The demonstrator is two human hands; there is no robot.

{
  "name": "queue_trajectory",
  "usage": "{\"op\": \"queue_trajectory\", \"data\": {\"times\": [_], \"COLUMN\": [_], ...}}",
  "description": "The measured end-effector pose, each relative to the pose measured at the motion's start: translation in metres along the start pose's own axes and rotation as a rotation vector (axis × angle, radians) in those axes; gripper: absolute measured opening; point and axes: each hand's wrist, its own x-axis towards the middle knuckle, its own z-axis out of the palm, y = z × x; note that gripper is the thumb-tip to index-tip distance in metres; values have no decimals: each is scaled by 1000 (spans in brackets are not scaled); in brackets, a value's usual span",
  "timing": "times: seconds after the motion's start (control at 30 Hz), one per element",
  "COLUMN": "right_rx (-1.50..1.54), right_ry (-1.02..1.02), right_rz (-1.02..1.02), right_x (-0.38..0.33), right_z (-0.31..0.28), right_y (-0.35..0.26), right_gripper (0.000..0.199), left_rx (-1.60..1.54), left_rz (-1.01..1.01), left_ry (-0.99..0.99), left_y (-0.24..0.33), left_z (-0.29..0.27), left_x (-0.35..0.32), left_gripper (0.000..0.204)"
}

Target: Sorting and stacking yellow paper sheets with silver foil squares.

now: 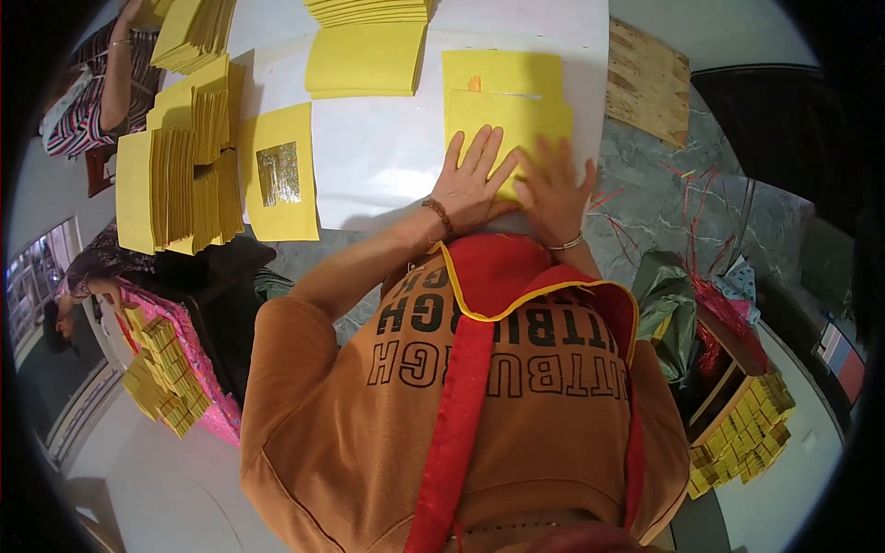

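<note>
Yellow paper sheets [507,109] lie on the white table right in front of me, one overlapping another, with a small orange mark on the farther one. My left hand [472,180] rests flat on the near edge of the paper, fingers stretched out and apart. Beside it, my right hand [558,195] is over the paper's near right corner. Its fingers are blurred by motion but look spread, and nothing shows in them. To the left lies a single yellow sheet [300,175] bearing a shiny gold-and-silver foil patch.
Stacks of yellow paper stand at the table's left [152,189] and far middle [364,60]. A wooden board [645,78] and red strings [696,207] lie on the right floor. Yellow bundles [751,424] sit at lower right. Other people are on the left, one near a pink-covered table [217,396].
</note>
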Motion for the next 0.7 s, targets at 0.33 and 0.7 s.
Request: {"op": "queue_trajectory", "data": {"times": [0.33, 0.7], "right_rx": [149, 1320], "right_ry": [-216, 198], "right_rz": [49, 811], "right_x": [-10, -9], "right_z": [8, 7], "right_y": [-1, 26], "right_gripper": [61, 37], "left_rx": [105, 174], "left_rz": [91, 109], "left_ry": [-100, 69], "left_y": [-7, -22], "left_z": [-15, -16], "left_x": [12, 42], "left_gripper": [56, 39]}}
